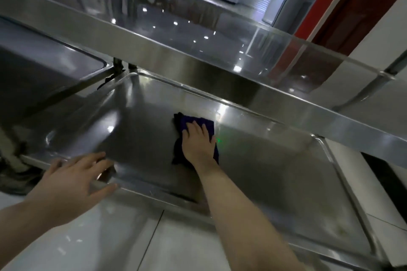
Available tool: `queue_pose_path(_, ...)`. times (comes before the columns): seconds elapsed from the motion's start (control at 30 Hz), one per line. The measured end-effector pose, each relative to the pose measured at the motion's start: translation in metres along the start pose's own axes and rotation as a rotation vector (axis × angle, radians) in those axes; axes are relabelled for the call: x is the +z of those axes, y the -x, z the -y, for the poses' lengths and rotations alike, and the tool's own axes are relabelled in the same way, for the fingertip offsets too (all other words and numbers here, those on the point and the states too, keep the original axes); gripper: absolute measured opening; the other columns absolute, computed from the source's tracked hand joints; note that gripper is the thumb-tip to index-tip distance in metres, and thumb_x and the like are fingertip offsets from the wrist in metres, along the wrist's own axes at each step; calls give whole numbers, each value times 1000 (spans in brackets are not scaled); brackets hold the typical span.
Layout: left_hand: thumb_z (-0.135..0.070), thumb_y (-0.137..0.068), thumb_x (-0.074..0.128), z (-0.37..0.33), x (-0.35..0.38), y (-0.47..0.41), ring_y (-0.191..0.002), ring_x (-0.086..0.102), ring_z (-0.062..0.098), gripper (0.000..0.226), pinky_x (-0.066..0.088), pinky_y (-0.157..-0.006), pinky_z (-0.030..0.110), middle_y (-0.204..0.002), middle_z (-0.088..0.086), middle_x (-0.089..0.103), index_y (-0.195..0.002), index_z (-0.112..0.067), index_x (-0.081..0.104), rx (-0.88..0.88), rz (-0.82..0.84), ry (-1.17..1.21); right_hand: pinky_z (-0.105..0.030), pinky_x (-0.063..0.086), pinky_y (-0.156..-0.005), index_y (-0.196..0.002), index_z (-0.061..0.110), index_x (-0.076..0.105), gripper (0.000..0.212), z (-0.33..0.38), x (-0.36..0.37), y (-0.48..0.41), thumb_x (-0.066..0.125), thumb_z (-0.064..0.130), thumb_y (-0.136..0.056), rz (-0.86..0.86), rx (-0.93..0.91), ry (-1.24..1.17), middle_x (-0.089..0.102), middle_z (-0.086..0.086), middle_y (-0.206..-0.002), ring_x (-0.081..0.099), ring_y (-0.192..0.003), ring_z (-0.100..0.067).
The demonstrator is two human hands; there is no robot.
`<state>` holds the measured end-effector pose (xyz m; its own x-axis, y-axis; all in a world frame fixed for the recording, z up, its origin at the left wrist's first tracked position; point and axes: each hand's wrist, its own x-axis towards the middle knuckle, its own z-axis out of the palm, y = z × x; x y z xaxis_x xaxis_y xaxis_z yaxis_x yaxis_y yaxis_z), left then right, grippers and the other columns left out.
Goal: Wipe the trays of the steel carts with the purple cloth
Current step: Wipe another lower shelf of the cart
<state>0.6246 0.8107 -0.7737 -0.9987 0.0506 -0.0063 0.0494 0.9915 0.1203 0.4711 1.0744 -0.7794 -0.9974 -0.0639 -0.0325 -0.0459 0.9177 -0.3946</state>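
Observation:
The purple cloth (pixel 208 126) lies flat on the lower steel tray (pixel 141 138) of the cart, near the tray's middle. My right hand (pixel 198 143) presses on it with straight fingers, covering most of the cloth. At the tray's near left rim, my left hand (pixel 77 174) rests with its fingers spread over the edge. The cart's upper tray (pixel 198 66) hangs above and hides the far side of the lower one.
A second steel cart's tray (pixel 44 68) stands to the left, its leg touching this cart's corner. White floor tiles (pixel 99 237) lie below. A red and dark wooden door frame (pixel 343 6) rises at the upper right.

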Motion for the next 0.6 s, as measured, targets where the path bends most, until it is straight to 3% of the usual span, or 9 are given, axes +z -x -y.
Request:
queue_pose_path(0.07, -80, -77, 41, -9, -17, -2, -120, 55, 22, 62, 45, -99, 51, -141, -10, 50, -128, -45, 52, -48, 86, -69, -42, -1, -120, -152, 31, 27, 47, -9, 1, 34, 21, 39, -106, 30, -126, 6, 14, 13, -161, 3, -149, -11)
queue_pose_path(0.13, -64, -64, 74, -24, -28, -2, -102, 65, 24, 60, 57, -78, 49, -125, -3, 59, -118, -40, 61, -24, 139, -162, -37, -2, -120, -150, 33, 31, 48, -30, 1, 88, 19, 43, -105, 34, -257, -6, 19, 15, -160, 6, -148, -8)
queue_pose_path(0.17, -61, -65, 76, -32, -34, -1, -100, 65, 23, 61, 58, -77, 47, -122, -3, 58, -120, -39, 59, -10, 175, -177, -35, -1, -119, -149, 34, 34, 50, -42, 0, 117, 17, 46, -103, 7, -296, -8, 23, 16, -158, 9, -148, -8)
queue_pose_path(0.23, -64, -84, 50, -53, -37, 5, -113, 56, 19, 56, 51, -93, 40, -132, -6, 50, -134, -38, 47, 0, 134, -75, -35, 2, -118, -146, 37, 38, 53, -61, -6, 157, 14, 50, -100, -1, -317, 6, 28, 18, -156, 13, -147, -6)
queue_pose_path(0.27, -64, -87, 41, -67, -34, 7, -113, 56, 21, 57, 49, -93, 40, -132, -4, 52, -135, -34, 49, 43, 91, -17, -35, 5, -118, -146, 38, 38, 53, -68, -8, 161, 14, 50, -100, 10, -314, 21, 28, 18, -156, 14, -147, -6)
queue_pose_path(0.37, -64, -81, 26, -117, -23, 4, -119, 54, 25, 70, 43, -99, 38, -136, -2, 53, -133, -28, 55, 220, 43, 99, -36, 9, -119, -149, 35, 34, 47, -69, -15, 113, 22, 43, -104, -22, -222, 72, 23, 16, -158, 11, -148, -8)
queue_pose_path(0.47, -61, -91, 32, -147, -3, -8, -136, 32, 15, 59, 25, -112, 30, -150, -10, 32, -145, -36, 34, 279, 84, 106, -44, 5, -120, -152, 31, 25, 47, -67, -33, 42, 22, 39, -106, 9, 9, 9, 12, 14, -162, 3, -149, -10)
queue_pose_path(0.6, -47, -94, 46, -159, 2, -24, -128, 42, 23, 49, 31, -107, 32, -144, -1, 43, -139, -26, 45, 247, -22, 148, -48, 3, -120, -151, 31, 27, 46, -60, -27, 34, 24, 37, -106, -21, 45, 36, 15, 12, -161, 4, -149, -13)
